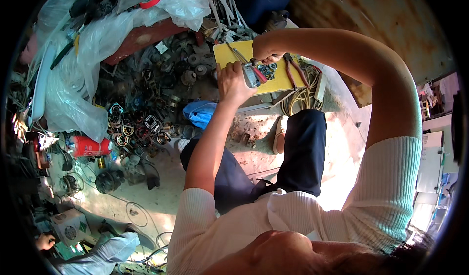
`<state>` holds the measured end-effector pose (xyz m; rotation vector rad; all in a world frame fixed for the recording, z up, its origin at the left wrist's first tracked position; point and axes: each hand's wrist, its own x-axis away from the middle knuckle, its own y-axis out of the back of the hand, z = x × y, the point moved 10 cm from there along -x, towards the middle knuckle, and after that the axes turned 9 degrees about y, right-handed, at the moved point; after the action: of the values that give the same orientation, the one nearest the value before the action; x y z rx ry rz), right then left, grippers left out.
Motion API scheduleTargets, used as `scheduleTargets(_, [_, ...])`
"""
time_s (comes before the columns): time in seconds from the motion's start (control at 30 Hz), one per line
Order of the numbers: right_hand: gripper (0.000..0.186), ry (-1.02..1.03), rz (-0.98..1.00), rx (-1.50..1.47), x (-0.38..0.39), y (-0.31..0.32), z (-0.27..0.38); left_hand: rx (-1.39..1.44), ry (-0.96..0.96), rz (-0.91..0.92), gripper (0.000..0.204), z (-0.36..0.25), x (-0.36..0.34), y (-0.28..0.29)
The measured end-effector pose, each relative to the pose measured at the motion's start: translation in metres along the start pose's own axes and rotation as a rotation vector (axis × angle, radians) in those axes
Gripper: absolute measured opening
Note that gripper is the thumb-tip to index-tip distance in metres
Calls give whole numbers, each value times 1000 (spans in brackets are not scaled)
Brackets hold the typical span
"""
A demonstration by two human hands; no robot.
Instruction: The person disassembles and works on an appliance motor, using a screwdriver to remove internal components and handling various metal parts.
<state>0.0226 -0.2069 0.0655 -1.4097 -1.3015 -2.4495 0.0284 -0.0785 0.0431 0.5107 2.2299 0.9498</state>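
My left hand is wrapped round a grey, rounded metal part above a small yellow-topped table. Just beyond it, my right hand is closed in a fist, wrist bent, close to the part's upper end. What the right fingers grip is hidden. A red handle-like piece lies against the part's right side. Several small rings and metal bits lie on the yellow surface beside it. Pliers with dark red handles rest at the table's right. A thin metal rod lies behind my left hand.
Coiled cable hangs by the table's right side. Motor parts pile up on the left, near a blue cloth, a red container and plastic sheeting. Another person's hand and leg show at lower left.
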Motion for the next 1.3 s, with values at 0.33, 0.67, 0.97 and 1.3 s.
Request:
scheduleTargets(0.33, [10,167,-37,0,-11,-5,-3,-29,4,27,83,-1,-1,1])
scheduleTargets(0.67, [13,92,-199,-186,-28,-6,-22,-45,-21,19,77,-4,0,0])
scheduleTargets(0.97, [25,278,-292,520,19,-25,34,-53,258,272,83,29,-16,-3])
scheduleTargets(1.3, [57,686,-658,70,6,-44,-4,-21,333,396,96,47,-26,-20])
